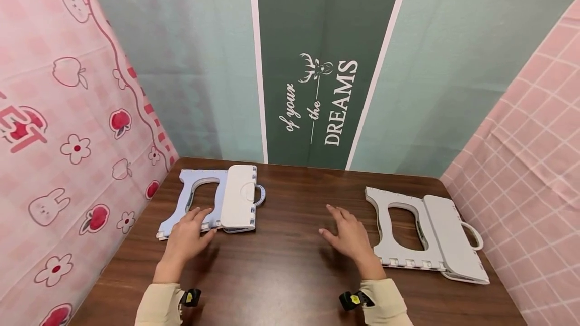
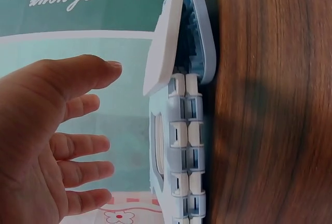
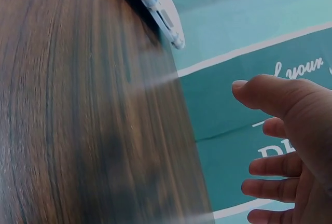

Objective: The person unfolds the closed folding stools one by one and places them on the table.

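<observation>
Two folding step stools lie folded flat on the brown wooden table. The blue-and-white stool is at the left, its white panel tilted up a little from the part below, as the left wrist view shows. Over its near edge hovers my left hand, fingers spread, apart from the stool in the left wrist view. The all-white stool lies at the right, with a loop handle on its right side. My right hand is in the air just left of it, fingers loosely extended and holding nothing.
The wooden table carries both stools. Behind it hangs a green cloth with printed lettering. Pink printed cloth hangs along the left side, and pink checked cloth along the right. Each wrist wears a black strap.
</observation>
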The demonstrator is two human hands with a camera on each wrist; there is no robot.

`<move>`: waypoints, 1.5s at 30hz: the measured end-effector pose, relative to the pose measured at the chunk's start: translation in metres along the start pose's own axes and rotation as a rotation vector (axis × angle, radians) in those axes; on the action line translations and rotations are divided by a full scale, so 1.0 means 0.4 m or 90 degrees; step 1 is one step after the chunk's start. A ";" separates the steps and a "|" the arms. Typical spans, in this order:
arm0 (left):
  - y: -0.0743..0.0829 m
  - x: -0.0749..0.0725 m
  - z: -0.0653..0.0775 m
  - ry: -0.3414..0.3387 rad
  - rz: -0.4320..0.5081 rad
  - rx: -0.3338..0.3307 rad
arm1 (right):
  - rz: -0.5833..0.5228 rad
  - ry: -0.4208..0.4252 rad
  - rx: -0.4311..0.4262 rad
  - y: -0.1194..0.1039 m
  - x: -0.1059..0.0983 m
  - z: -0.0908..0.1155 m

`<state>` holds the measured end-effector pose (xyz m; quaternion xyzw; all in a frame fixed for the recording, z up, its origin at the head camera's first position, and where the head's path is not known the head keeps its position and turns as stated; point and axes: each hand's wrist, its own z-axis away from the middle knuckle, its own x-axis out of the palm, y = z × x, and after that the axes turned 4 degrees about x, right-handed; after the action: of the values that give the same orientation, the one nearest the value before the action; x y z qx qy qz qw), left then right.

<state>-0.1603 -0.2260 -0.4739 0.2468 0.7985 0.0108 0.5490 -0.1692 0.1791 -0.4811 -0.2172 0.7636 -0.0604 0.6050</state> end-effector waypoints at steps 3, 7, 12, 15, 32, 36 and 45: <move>-0.009 -0.003 -0.001 0.006 -0.002 0.011 | -0.011 -0.012 0.000 -0.011 0.012 -0.007; -0.021 -0.005 0.000 -0.008 -0.001 0.007 | -0.032 -0.033 -0.002 -0.025 0.027 -0.015; -0.038 -0.009 0.007 -0.030 0.001 -0.018 | -0.049 -0.047 -0.008 -0.037 0.045 -0.026; -0.049 -0.014 0.010 -0.039 -0.001 -0.030 | -0.060 -0.053 -0.013 -0.044 0.054 -0.034; -0.097 -0.023 0.020 -0.070 0.050 -0.083 | -0.084 -0.096 -0.048 -0.083 0.100 -0.063; -0.104 -0.022 0.025 -0.074 0.050 -0.086 | -0.075 -0.106 -0.070 -0.093 0.112 -0.073; -0.129 -0.029 0.029 -0.098 0.055 -0.113 | -0.086 -0.134 -0.095 -0.124 0.138 -0.098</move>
<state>-0.1668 -0.2787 -0.4833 0.2314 0.7383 0.0864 0.6276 -0.2033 0.1054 -0.5028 -0.3176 0.6821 -0.0213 0.6583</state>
